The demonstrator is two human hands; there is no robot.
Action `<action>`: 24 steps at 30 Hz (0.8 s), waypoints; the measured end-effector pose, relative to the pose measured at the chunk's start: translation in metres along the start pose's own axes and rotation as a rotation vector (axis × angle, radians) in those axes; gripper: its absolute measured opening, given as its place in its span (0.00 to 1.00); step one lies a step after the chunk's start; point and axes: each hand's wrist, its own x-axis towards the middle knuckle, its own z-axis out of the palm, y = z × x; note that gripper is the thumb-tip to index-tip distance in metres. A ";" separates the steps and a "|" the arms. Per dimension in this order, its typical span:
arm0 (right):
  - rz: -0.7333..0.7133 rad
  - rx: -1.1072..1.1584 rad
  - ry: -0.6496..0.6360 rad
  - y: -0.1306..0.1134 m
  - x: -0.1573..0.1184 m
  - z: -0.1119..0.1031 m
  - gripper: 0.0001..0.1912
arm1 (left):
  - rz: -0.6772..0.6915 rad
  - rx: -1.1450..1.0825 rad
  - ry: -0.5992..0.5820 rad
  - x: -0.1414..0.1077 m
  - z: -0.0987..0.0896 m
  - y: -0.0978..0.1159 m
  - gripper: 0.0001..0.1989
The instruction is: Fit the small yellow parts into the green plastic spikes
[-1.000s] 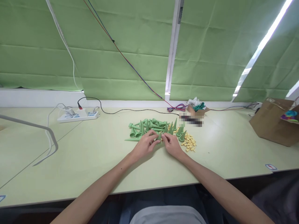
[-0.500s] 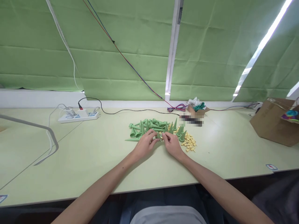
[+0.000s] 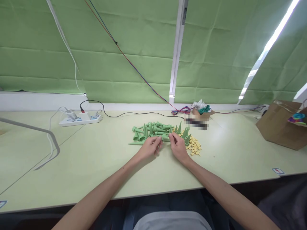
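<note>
A green cone piece (image 3: 165, 137) lies between my two hands, its wide end showing. My left hand (image 3: 152, 146) is at its left side, fingers bent with the fingertips at or near the piece. On the other side my right hand (image 3: 176, 144) is closed, thumb and forefinger pinched at the piece's right end. Behind the hands spreads a pile of green cone pieces (image 3: 161, 126), some lying and some standing on their wide ends. Small yellow parts (image 3: 194, 146) are heaped to the right of my right hand.
A white power strip (image 3: 80, 119) with plugs sits at the back left. Behind the yellow parts are a small open carton (image 3: 202, 114) and a blurred dark item (image 3: 196, 123). A large cardboard box (image 3: 279, 124) stands at the right. A grey bent bar (image 3: 35, 127) crosses the left side.
The green piece between my hands now shows more of its wide end. My left fingers have shifted down and hang looser; my right hand has moved slightly right.
</note>
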 end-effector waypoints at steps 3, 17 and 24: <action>-0.015 0.019 -0.035 -0.001 0.000 -0.001 0.18 | -0.086 -0.146 -0.073 0.001 0.000 0.000 0.28; -0.028 0.058 -0.126 0.001 -0.002 -0.002 0.17 | -0.153 -0.235 -0.136 -0.003 -0.002 0.007 0.27; -0.020 0.045 -0.128 0.000 -0.001 -0.002 0.17 | -0.081 -0.216 -0.140 -0.003 -0.003 -0.001 0.26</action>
